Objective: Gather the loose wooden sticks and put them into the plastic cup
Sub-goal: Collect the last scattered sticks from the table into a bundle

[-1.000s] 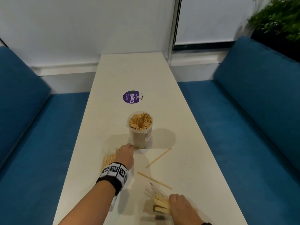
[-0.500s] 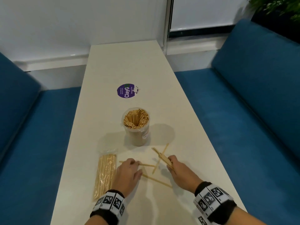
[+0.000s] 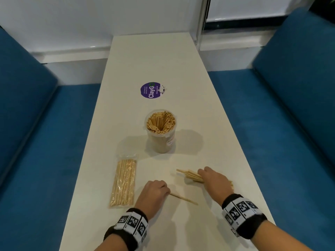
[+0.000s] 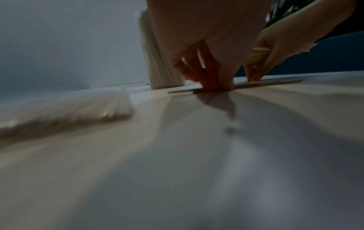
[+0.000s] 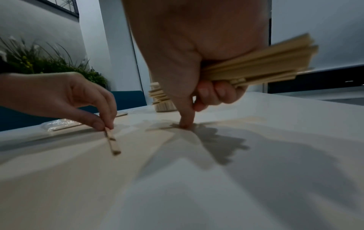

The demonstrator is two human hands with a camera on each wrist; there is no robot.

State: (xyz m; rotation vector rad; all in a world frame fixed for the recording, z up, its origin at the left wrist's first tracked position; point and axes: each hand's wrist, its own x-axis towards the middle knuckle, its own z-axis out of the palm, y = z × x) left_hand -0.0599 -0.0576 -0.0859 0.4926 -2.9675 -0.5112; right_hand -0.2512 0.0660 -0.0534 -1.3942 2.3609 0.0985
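Note:
A clear plastic cup [image 3: 161, 130], packed with upright wooden sticks, stands in the middle of the cream table [image 3: 148, 57]. My right hand [image 3: 213, 180] grips a bundle of loose sticks [image 3: 190, 175] low over the table, right of centre; in the right wrist view the bundle [image 5: 262, 65] juts out of the curled fingers while one fingertip touches the table. My left hand [image 3: 154, 192] pinches the end of a single stick [image 3: 184, 198] that lies flat on the table; the right wrist view shows this pinch on the stick [image 5: 112, 140].
A sealed clear bag of sticks [image 3: 124, 181] lies left of my left hand. A round purple sticker [image 3: 150, 90] sits beyond the cup. Blue sofa seats [image 3: 272, 115] flank the narrow table on both sides; a white wall closes the far end.
My right hand has gathered the crossed sticks into its bundle and shifted right. My left hand drew back toward me and now pinches the last single stick on the table.

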